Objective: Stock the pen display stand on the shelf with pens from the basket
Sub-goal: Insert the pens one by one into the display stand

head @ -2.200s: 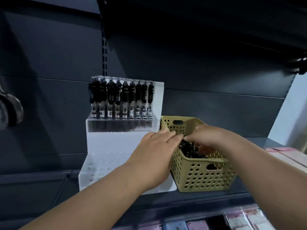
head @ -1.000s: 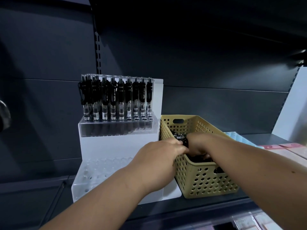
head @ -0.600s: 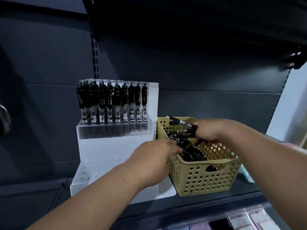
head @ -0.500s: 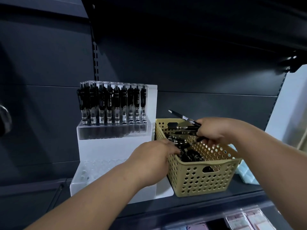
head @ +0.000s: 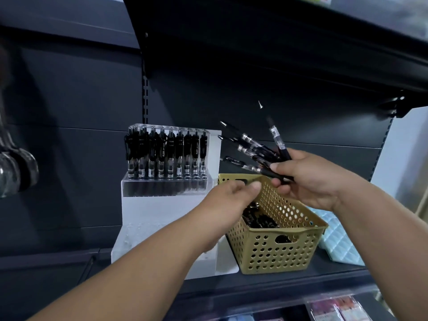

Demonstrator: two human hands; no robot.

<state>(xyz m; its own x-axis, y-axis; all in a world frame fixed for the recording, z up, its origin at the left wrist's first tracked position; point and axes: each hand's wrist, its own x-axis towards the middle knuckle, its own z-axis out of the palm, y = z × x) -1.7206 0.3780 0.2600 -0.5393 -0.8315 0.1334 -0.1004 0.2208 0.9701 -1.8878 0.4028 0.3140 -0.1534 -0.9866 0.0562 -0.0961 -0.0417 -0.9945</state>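
A clear stepped pen display stand sits on the dark shelf, its top row filled with several black pens and its lower tier bare. Right of it stands a tan perforated basket with more black pens inside. My right hand grips a fanned bunch of several black pens above the basket, tips pointing up and left. My left hand rests at the basket's left rim, fingers loosely bent and holding nothing that I can see.
A pale blue quilted item lies right of the basket. An upper shelf overhangs close above. Packaged goods show on the shelf below. A blurred hanging object is at the far left.
My right hand has lifted a bunch of pens out of the basket and raised it higher, fanning them. My left hand has stayed at the basket's rim.
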